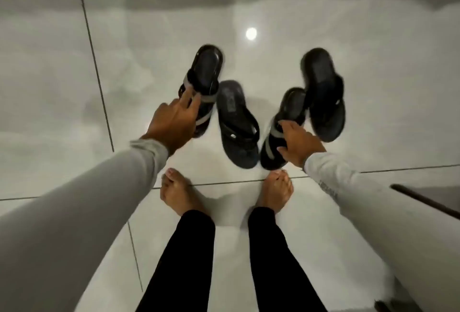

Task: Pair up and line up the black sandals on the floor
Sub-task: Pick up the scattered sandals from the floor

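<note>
Several black sandals lie on the glossy white tile floor. My left hand (171, 122) grips the grey-strapped sandal (207, 70) at the left by its strap. My right hand (297, 143) holds the matching grey-strapped sandal (290, 110) by its strap; its heel end overlaps a black thong sandal (323, 95) at the far right. Between the two held sandals lies another black thong sandal (236, 122), flat on the floor and touched by neither hand.
My two bare feet (178, 193) (275, 192) stand just in front of the sandals, on either side of a tile joint. A dark edge of some object (425, 201) shows at the right. A lamp's reflection (251, 33) glints on the floor beyond.
</note>
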### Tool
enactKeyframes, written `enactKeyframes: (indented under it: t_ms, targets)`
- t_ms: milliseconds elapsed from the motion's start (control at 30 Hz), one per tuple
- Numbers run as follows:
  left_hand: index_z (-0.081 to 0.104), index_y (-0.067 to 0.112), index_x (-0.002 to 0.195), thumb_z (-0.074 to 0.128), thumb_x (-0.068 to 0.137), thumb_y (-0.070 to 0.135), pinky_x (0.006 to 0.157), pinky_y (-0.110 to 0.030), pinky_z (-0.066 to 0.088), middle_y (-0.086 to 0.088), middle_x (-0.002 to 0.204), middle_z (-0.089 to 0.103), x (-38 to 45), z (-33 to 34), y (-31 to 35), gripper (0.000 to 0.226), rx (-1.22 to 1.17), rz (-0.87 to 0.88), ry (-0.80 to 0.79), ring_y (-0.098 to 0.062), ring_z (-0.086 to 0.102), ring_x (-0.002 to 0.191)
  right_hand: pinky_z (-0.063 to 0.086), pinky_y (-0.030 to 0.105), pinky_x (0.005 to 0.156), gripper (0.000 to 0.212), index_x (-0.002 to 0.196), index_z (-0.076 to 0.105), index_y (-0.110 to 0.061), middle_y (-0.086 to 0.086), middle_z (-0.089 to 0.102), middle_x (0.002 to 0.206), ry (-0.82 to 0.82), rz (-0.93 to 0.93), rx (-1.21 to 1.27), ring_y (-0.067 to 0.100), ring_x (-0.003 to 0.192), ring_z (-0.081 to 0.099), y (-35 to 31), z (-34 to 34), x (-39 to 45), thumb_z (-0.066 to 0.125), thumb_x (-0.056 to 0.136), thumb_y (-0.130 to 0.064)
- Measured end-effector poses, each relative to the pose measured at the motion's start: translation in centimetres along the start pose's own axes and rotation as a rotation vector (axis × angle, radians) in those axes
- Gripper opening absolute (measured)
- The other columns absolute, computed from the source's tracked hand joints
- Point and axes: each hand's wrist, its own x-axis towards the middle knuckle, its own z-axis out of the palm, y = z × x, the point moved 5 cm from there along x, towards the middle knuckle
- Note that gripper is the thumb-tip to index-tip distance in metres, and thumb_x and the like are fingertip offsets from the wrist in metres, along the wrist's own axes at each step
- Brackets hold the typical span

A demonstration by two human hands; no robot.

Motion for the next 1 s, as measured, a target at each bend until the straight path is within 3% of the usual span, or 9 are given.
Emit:
enactKeyframes:
  t_ms: [100,233,367,500,600,800,1000]
  targets:
    - [0.02,0.008,0.157,0.048,0.094,0.01,0.083,-0.053,0.05,-0.022,0.164,0.02,4.3,3.7,-1.0,0.069,-0.07,-0.026,-0.14,-0.05,0.061,0.11,0.051,0.049,0.09,0.063,0.14,0.035,-0.011,0.017,0.051,0.138,-0.005,0.031,-0.045,0.044,0.116,0.059,0.6,2.8,3.3,0.066,0.087,-0.024]
    - [0.045,0.004,0.135,0.056,0.093,0.013,0.081,-0.055,0.05,-0.023,0.137,0.045,6.2,5.8,-2.4,0.044,-0.042,-0.055,-0.243,-0.052,0.062,0.101,0.05,0.048,0.083,0.035,0.119,0.049,-0.006,0.021,0.061,0.121,0.115,0.083,-0.046,0.046,0.107,0.062,0.7,3.7,4.7,0.06,0.091,-0.024]
    - [0.056,0.003,0.12,0.051,0.095,0.006,0.078,-0.051,0.052,-0.023,0.121,0.056,4.3,4.3,-2.9,0.026,-0.061,-0.038,-0.227,-0.047,0.064,0.1,0.048,0.045,0.075,0.035,0.122,0.047,-0.011,0.018,0.066,0.114,0.29,0.11,-0.03,0.044,0.102,0.064,-0.5,0.7,2.2,0.053,0.094,-0.031]
    - [0.055,0.003,0.122,0.053,0.093,0.002,0.074,-0.049,0.054,-0.021,0.116,0.058,0.4,2.4,-5.1,0.029,-0.089,-0.053,-0.226,-0.043,0.064,0.098,0.043,0.036,0.066,0.027,0.115,0.047,-0.017,0.011,0.071,0.101,0.402,-0.012,-0.052,0.037,0.089,0.068,-4.8,-2.6,-1.5,0.053,0.093,-0.032]
    - [0.054,0.003,0.124,0.054,0.093,0.003,0.075,-0.046,0.055,-0.02,0.118,0.056,-2.2,1.2,-8.1,0.031,-0.057,-0.092,-0.228,-0.041,0.064,0.1,0.051,0.038,0.066,0.023,0.112,0.049,-0.018,0.008,0.071,0.098,0.425,-0.092,-0.054,0.035,0.084,0.067,-9.5,-4.9,-2.4,0.049,0.094,-0.032]
    - [0.054,0.006,0.125,0.055,0.092,0.004,0.079,-0.046,0.056,-0.017,0.122,0.053,-5.4,2.3,-15.1,0.033,-0.039,-0.167,-0.256,-0.038,0.062,0.105,0.05,0.042,0.067,0.026,0.119,0.049,-0.021,0.01,0.07,0.102,0.333,-0.228,-0.013,0.04,0.086,0.067,-20.7,-5.5,0.8,0.045,0.096,-0.033]
    - [0.051,0.005,0.128,0.058,0.089,0.004,0.084,-0.05,0.057,-0.018,0.129,0.05,-6.2,6.2,-19.0,0.04,-0.137,-0.249,-0.234,-0.04,0.06,0.11,0.054,0.046,0.088,0.036,0.13,0.052,-0.021,0.02,0.063,0.122,0.048,-0.195,0.152,0.043,0.104,0.063,-30.2,1.1,6.9,0.05,0.094,-0.022]
